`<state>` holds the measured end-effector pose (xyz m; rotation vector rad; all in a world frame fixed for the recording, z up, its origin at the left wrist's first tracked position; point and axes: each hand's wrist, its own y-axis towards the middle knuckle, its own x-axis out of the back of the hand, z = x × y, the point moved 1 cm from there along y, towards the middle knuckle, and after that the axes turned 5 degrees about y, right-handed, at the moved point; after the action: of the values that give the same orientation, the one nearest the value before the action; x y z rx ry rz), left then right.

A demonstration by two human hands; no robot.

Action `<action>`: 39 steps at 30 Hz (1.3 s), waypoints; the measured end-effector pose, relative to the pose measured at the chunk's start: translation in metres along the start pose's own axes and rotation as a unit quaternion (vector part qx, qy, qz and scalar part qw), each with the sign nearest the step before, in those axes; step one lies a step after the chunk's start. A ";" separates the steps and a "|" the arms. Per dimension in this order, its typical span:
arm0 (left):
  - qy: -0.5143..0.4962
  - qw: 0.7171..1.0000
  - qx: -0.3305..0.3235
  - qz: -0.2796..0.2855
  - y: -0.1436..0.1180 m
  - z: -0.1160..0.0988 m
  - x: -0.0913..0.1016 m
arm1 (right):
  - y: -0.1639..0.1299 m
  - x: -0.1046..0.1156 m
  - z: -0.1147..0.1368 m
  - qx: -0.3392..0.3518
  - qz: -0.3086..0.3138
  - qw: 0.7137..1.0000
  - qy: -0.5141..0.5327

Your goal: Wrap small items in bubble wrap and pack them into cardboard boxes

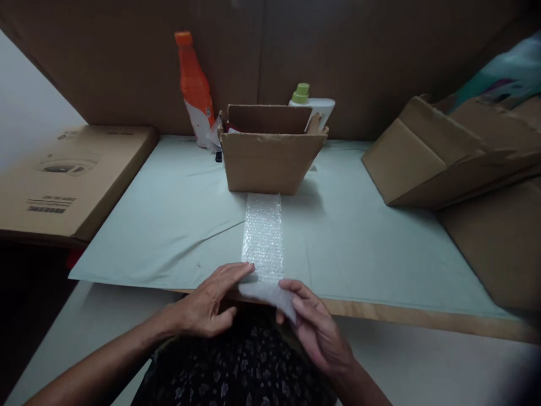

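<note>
A long strip of bubble wrap (pixel 262 237) lies on the pale green table cover (pixel 169 225), running from an open cardboard box (pixel 270 160) toward me. My left hand (pixel 209 301) rests flat on the strip's near left corner at the table's front edge. My right hand (pixel 315 324) pinches the near end of the strip, which hangs over the edge and is bent up. The box's inside is hidden from here.
An orange bottle (pixel 193 90) and a white bottle with a green cap (pixel 310 101) stand behind the box. A flat printed carton (pixel 63 180) lies at the left. Folded cardboard pieces (pixel 443 152) are stacked at the right. A cardboard wall stands at the back.
</note>
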<state>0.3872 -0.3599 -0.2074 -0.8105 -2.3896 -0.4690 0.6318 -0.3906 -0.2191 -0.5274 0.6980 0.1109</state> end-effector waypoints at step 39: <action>0.137 0.943 0.121 -0.277 0.035 0.015 -0.029 | 0.041 -0.004 0.017 0.487 0.048 0.528 -0.694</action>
<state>0.4228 -0.3395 -0.2317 0.0518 -2.3225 -0.4538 0.6280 -0.3462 -0.2230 0.7614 -0.8700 0.1777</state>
